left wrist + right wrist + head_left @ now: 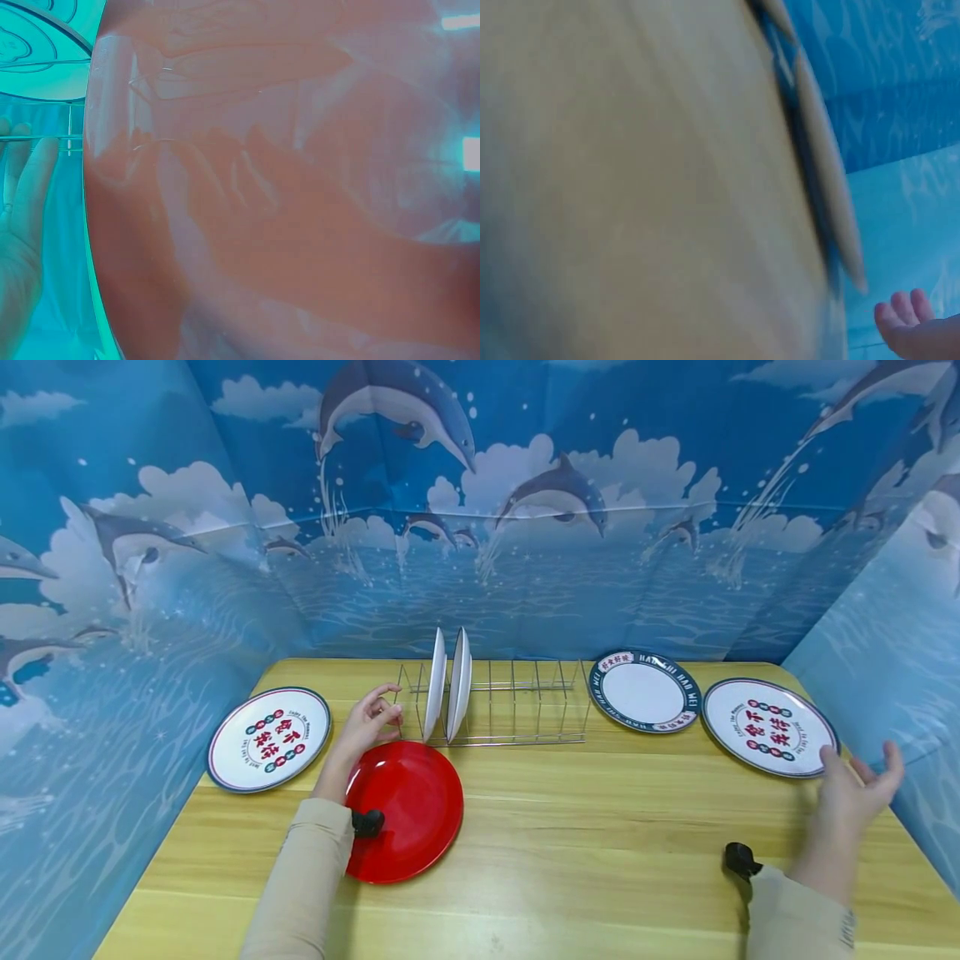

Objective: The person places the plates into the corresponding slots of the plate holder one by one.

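Observation:
My left hand holds the left end of a wire dish rack; its fingers meet a rack wire in the left wrist view. Two white plates, one left of the other, stand upright in the rack's left part. A red plate lies flat beneath my left wrist and fills most of the left wrist view. My right hand, fingers spread and holding nothing, is by the near right rim of a white plate with red characters. The right wrist view shows its fingertips.
A blue-rimmed plate lies flat right of the rack. Another white plate with red lettering lies at the table's left edge. The wooden table is bounded by dolphin-printed cloth at the back and sides.

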{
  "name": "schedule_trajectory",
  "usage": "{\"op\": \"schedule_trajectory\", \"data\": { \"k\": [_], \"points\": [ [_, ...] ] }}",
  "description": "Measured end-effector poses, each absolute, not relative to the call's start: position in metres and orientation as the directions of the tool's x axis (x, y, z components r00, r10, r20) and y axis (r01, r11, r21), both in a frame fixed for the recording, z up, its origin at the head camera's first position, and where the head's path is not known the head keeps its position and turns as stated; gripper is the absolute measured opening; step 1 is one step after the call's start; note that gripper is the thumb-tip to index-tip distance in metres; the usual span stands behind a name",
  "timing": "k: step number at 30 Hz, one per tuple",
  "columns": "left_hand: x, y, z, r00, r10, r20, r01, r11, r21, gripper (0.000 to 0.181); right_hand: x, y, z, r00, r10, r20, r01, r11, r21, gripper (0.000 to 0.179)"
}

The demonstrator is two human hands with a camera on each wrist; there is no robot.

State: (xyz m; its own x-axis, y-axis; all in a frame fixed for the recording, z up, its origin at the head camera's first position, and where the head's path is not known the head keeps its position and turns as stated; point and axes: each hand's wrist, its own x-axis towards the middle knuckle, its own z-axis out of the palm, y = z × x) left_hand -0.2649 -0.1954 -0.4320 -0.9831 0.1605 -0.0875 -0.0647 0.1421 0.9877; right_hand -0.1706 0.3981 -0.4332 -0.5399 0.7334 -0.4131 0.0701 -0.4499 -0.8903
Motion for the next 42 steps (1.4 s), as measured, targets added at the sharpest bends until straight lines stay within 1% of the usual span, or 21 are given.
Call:
{"op": "schedule_trajectory", "data": {
  "k": [5, 7, 12, 15, 19, 27, 30, 33, 36, 39, 42],
  "points": [
    [-0.258, -0.192, -0.419, -0.981, 0.166, -0.096, -0.074, 0.134, 0.988, 0.045, -0.170, 0.406, -0.446, -0.564, 0.693, -0.450, 0.188, -0.423, -0.886, 0.094],
    [-0.261, -0.193, -0.424, -0.982, 0.166, -0.087, -0.063, 0.147, 0.987, 0.045, -0.171, 0.407, -0.449, -0.574, 0.671, -0.469, 0.217, -0.428, -0.877, 0.095],
    [-0.269, -0.198, -0.440, -0.985, 0.161, -0.064, -0.037, 0.166, 0.985, 0.045, -0.173, 0.407, -0.454, -0.634, 0.584, -0.507, 0.186, -0.522, -0.833, 0.097],
    [-0.269, -0.198, -0.440, -0.985, 0.161, -0.062, -0.035, 0.166, 0.986, 0.045, -0.175, 0.408, -0.456, -0.665, 0.544, -0.512, 0.161, -0.565, -0.809, 0.099],
    [-0.268, -0.199, -0.440, -0.985, 0.161, -0.062, -0.035, 0.167, 0.985, 0.046, -0.178, 0.409, -0.458, -0.661, 0.533, -0.529, 0.160, -0.588, -0.793, 0.101],
    [-0.268, -0.200, -0.440, -0.986, 0.150, -0.077, -0.052, 0.165, 0.985, 0.046, -0.183, 0.409, -0.460, -0.566, 0.569, -0.596, 0.181, -0.620, -0.764, 0.099],
    [-0.269, -0.200, -0.441, -0.986, 0.152, -0.074, -0.048, 0.167, 0.985, 0.046, -0.184, 0.410, -0.461, -0.562, 0.569, -0.600, 0.167, -0.633, -0.756, 0.096],
    [-0.269, -0.200, -0.441, -0.986, 0.150, -0.072, -0.048, 0.158, 0.986, 0.045, -0.184, 0.415, -0.463, -0.580, 0.543, -0.607, 0.145, -0.665, -0.733, 0.097],
    [-0.269, -0.200, -0.440, -0.986, 0.152, -0.069, -0.044, 0.159, 0.986, 0.046, -0.182, 0.423, -0.465, -0.608, 0.502, -0.615, 0.157, -0.683, -0.714, 0.100],
    [-0.269, -0.200, -0.439, -0.986, 0.148, -0.071, -0.048, 0.153, 0.987, 0.046, -0.177, 0.430, -0.467, -0.660, 0.456, -0.597, 0.202, -0.657, -0.726, 0.100],
    [-0.270, -0.200, -0.439, -0.985, 0.153, -0.075, -0.051, 0.153, 0.987, 0.046, -0.173, 0.438, -0.471, -0.727, 0.390, -0.565, 0.186, -0.680, -0.710, 0.097]
  ]
}}
